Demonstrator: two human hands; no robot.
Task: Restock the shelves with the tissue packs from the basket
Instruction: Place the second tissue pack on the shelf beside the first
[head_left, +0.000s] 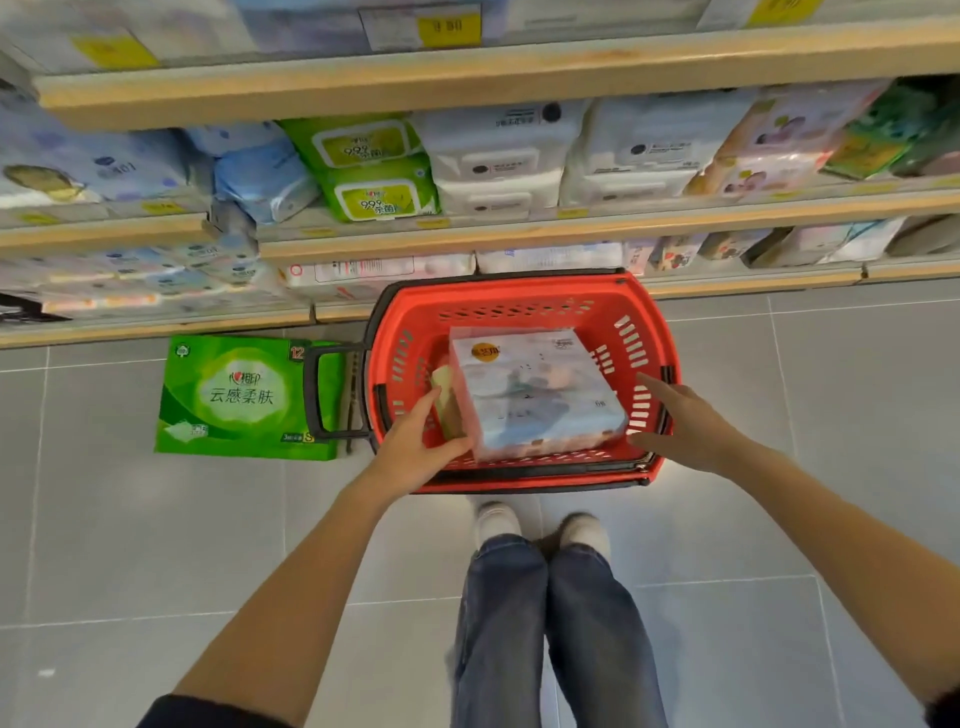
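A red basket (524, 306) with a black rim stands on the floor in front of the shelves. Inside it lies a large pale tissue pack (535, 392) with an orange logo. My left hand (415, 447) touches the pack's left near corner, fingers and thumb spread against it. My right hand (685, 415) hovers over the basket's right rim, fingers apart, just short of the pack's right side. A smaller yellowish pack (445, 400) lies half hidden to the left of the big one.
A green tissue pack (239, 397) lies on the tiled floor left of the basket, under its black handle (327, 395). Wooden-edged shelves (467, 244) full of tissue and wipe packs fill the upper half. My legs and shoes (540, 530) stand just behind the basket.
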